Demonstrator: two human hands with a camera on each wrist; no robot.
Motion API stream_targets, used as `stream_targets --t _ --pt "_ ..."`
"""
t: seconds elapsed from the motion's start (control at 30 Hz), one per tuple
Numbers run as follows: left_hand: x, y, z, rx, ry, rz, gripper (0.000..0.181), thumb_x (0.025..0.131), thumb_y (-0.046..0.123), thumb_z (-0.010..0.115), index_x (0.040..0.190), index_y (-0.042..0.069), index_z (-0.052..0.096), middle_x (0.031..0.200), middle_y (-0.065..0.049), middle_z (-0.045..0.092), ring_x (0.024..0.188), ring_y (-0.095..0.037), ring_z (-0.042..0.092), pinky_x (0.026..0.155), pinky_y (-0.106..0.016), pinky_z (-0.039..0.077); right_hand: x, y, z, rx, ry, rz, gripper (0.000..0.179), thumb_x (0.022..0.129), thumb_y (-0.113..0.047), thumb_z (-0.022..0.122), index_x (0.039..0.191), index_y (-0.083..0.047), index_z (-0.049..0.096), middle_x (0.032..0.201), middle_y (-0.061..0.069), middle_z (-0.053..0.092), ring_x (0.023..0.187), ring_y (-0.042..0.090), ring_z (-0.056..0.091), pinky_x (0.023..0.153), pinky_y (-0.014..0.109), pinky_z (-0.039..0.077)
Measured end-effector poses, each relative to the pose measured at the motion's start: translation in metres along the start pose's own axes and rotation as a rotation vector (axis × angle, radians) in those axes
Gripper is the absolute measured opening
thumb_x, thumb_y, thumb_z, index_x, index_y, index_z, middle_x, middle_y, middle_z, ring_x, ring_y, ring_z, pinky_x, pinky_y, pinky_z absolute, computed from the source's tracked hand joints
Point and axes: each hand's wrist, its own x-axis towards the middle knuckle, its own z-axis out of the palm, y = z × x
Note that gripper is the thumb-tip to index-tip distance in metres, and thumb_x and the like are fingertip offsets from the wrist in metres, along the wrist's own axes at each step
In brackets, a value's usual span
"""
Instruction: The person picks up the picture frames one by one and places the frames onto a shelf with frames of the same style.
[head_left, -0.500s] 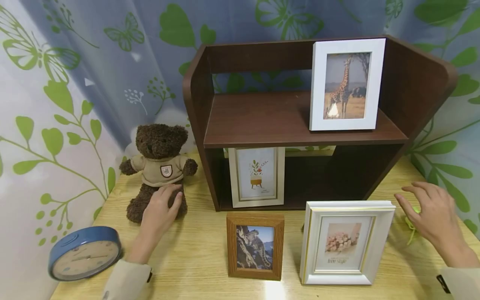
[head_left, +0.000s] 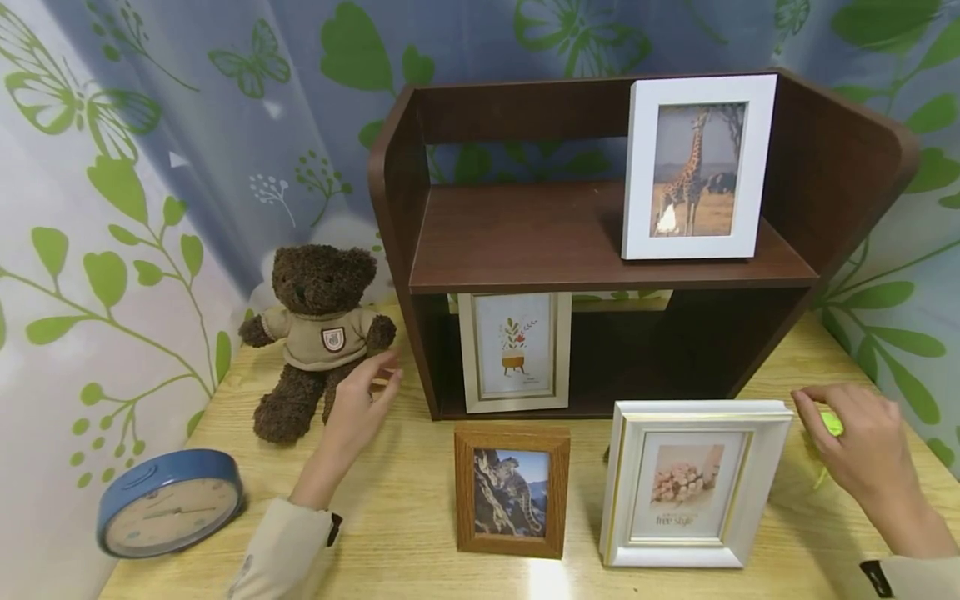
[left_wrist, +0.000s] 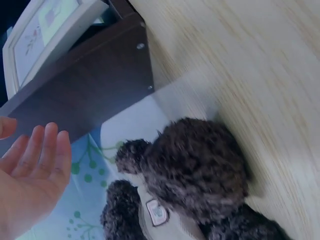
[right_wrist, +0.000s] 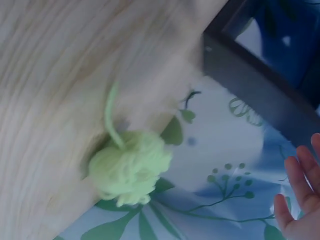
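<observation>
My left hand (head_left: 358, 408) is over the table between a brown teddy bear (head_left: 324, 283) and a dark wooden shelf (head_left: 525, 237). Its fingers are extended and grip nothing; in the left wrist view the palm shows bare beside the shelf's side panel. To the right of the shelf, my right hand (head_left: 862, 437) hovers with loosely bent fingers, holding nothing. Partly behind it lies a yellow-green ball of yarn (right_wrist: 131, 167), its loose strand trailing on the wood. The right wrist view shows the yarn apart from the fingers.
A giraffe picture in a white frame (head_left: 633, 175) stands on the upper shelf, a cream frame (head_left: 469, 358) on the lower. In front stand a brown wooden frame (head_left: 512, 546) and a larger white frame (head_left: 675, 557). A blue clock (head_left: 168, 467) rests at the left. Printed curtains (head_left: 465, 42) hang behind.
My left hand has moved rightward from in front of the teddy bear's legs toward the shelf. The right hand has dropped slightly lower in view, uncovering more of the yarn.
</observation>
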Motion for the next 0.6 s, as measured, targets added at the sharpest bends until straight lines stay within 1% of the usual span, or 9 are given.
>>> stream_targets --t 0.03,0.1,0.17,0.2,0.27,0.37,0.43,0.53,0.6 --pt "0.001 0.001 0.002 -0.009 0.004 0.004 0.031 0.094 0.005 0.059 0.123 -0.006 0.057 0.109 -0.021 0.064 0.092 -0.033 0.064 0.077 -0.046 0.056 -0.001 -0.004 -0.001 0.027 0.0 0.026 0.05 0.099 -0.035 0.048 0.083 0.01 0.064 0.075 0.021 0.065 0.081 0.019 0.061 0.069 0.045 0.04" --pt "0.003 0.003 0.005 -0.028 0.015 0.013 0.032 0.093 0.004 0.06 0.123 -0.006 0.057 0.108 -0.021 0.064 0.092 -0.032 0.064 0.077 -0.046 0.057 -0.002 -0.012 -0.004 0.089 -0.01 0.105 0.035 0.097 -0.02 0.054 0.083 0.01 0.065 0.08 -0.004 0.068 0.087 -0.005 0.055 0.078 0.025 0.043" --pt "0.004 0.005 0.008 -0.041 0.026 0.014 0.033 0.092 0.005 0.062 0.123 -0.006 0.057 0.106 -0.02 0.065 0.092 -0.031 0.064 0.077 -0.045 0.057 -0.003 -0.019 -0.007 0.155 -0.029 0.19 0.023 0.094 -0.01 0.057 0.084 0.01 0.066 0.086 -0.028 0.061 0.09 -0.024 0.043 0.081 0.005 0.037" --pt "0.005 0.006 0.009 -0.047 0.029 0.01 0.034 0.092 0.005 0.062 0.123 -0.006 0.057 0.106 -0.019 0.065 0.092 -0.03 0.065 0.077 -0.044 0.057 -0.004 -0.023 -0.009 0.184 -0.043 0.236 0.021 0.093 -0.008 0.057 0.085 0.009 0.067 0.089 -0.038 0.054 0.094 -0.029 0.037 0.081 -0.002 0.031" --pt "0.006 0.009 0.012 -0.054 0.039 0.002 0.036 0.091 0.007 0.064 0.124 -0.006 0.058 0.106 -0.019 0.065 0.091 -0.029 0.065 0.077 -0.043 0.057 -0.006 -0.03 -0.013 0.228 -0.079 0.311 0.019 0.094 -0.006 0.055 0.084 0.004 0.067 0.093 -0.05 0.044 0.093 -0.031 0.038 0.08 -0.007 0.026" --pt "0.009 0.012 0.016 -0.057 0.054 -0.009 0.037 0.091 0.009 0.065 0.123 -0.006 0.058 0.105 -0.019 0.065 0.091 -0.03 0.065 0.078 -0.043 0.057 -0.008 -0.037 -0.018 0.256 -0.123 0.362 0.023 0.096 -0.007 0.051 0.083 -0.014 0.068 0.09 -0.049 0.045 0.089 -0.029 0.041 0.074 -0.004 0.03" --pt "0.01 0.014 0.018 -0.051 0.068 -0.013 0.037 0.09 0.011 0.066 0.122 -0.006 0.058 0.104 -0.019 0.065 0.091 -0.03 0.065 0.078 -0.044 0.057 -0.011 -0.041 -0.021 0.276 -0.146 0.366 0.029 0.097 -0.006 0.049 0.084 -0.027 0.065 0.091 -0.048 0.046 0.089 -0.028 0.042 0.072 -0.003 0.031" --pt "0.011 0.015 0.021 -0.048 0.074 -0.019 0.038 0.09 0.013 0.067 0.123 -0.005 0.058 0.104 -0.019 0.065 0.091 -0.031 0.064 0.079 -0.044 0.057 -0.016 -0.046 -0.025 0.289 -0.199 0.367 0.033 0.098 -0.005 0.047 0.086 -0.031 0.063 0.091 -0.044 0.048 0.09 -0.028 0.041 0.07 -0.003 0.032" --pt "0.012 0.015 0.022 -0.042 0.07 -0.02 0.04 0.09 0.014 0.067 0.124 -0.004 0.057 0.103 -0.018 0.064 0.091 -0.031 0.064 0.079 -0.043 0.057 -0.021 -0.048 -0.026 0.294 -0.229 0.365 0.031 0.098 -0.003 0.047 0.088 -0.027 0.064 0.092 -0.042 0.049 0.094 -0.028 0.04 0.071 -0.004 0.032"
